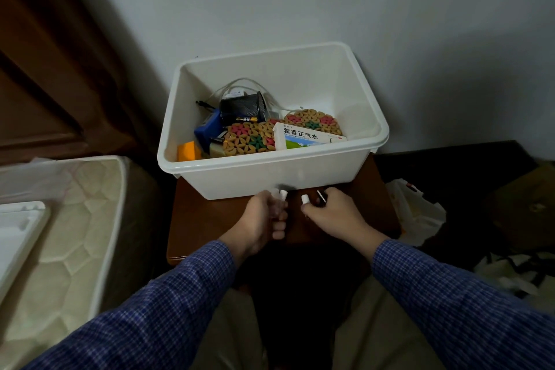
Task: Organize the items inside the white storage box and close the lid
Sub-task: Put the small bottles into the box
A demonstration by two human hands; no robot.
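The white storage box stands open on a small brown wooden table against the wall. Inside lie a black mesh cup, a battery, a blue device, an orange block, two patterned wooden coasters, a white medicine carton and white cables. The white lid rests on the mattress at far left. My left hand is closed around small white-capped items just below the box's front wall. My right hand grips a small white-capped item and a thin stick beside it.
A bare quilted mattress fills the left side. A dark wooden door stands behind it. White plastic bags and dark clutter lie on the floor to the right. My knees sit below the table's front edge.
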